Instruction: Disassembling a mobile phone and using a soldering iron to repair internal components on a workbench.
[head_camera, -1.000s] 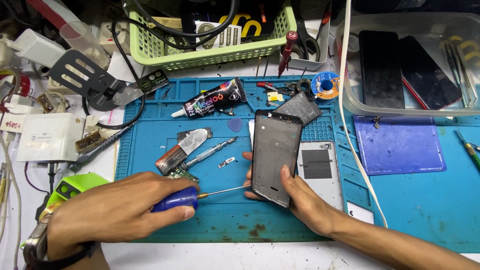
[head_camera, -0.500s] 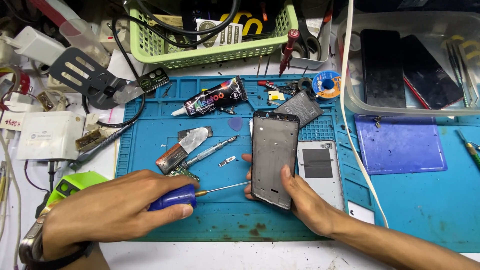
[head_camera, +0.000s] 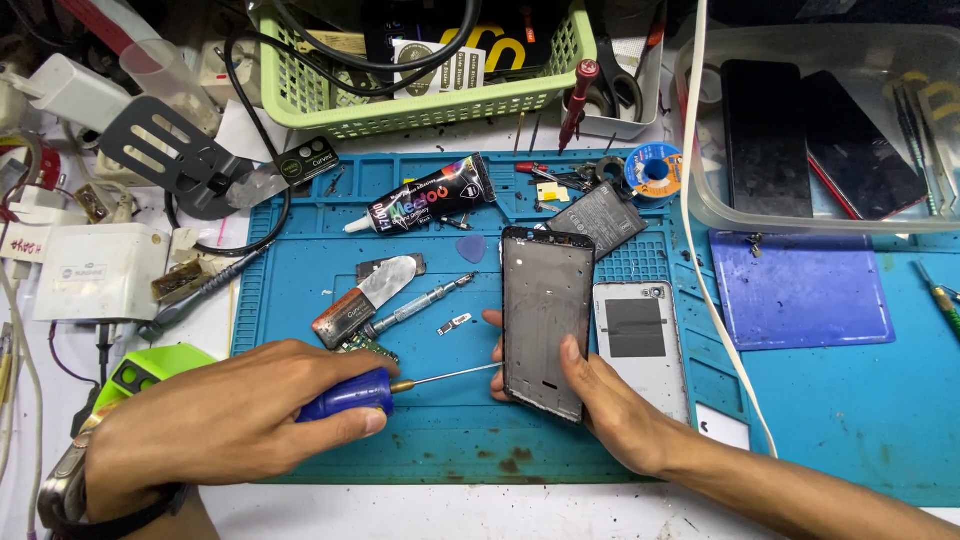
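My left hand (head_camera: 235, 415) grips a blue-handled screwdriver (head_camera: 345, 394); its thin shaft points right and its tip reaches the left edge of a dark phone frame (head_camera: 545, 315). My right hand (head_camera: 600, 400) holds that frame by its lower end, thumb on its face, tilted slightly over the blue work mat (head_camera: 430, 440). A silver phone back cover (head_camera: 640, 340) lies just right of the frame, partly under my right hand.
On the mat lie a black glue tube (head_camera: 425, 200), a metal spudger tool (head_camera: 385, 282), a small circuit board (head_camera: 365, 345), a flat battery (head_camera: 600, 215) and a solder reel (head_camera: 655, 168). A green basket (head_camera: 420, 100) stands behind, a clear tub with phones (head_camera: 800, 140) at right.
The phone frame has shifted slightly down and left with my right hand. The screwdriver tip stays at its left edge.
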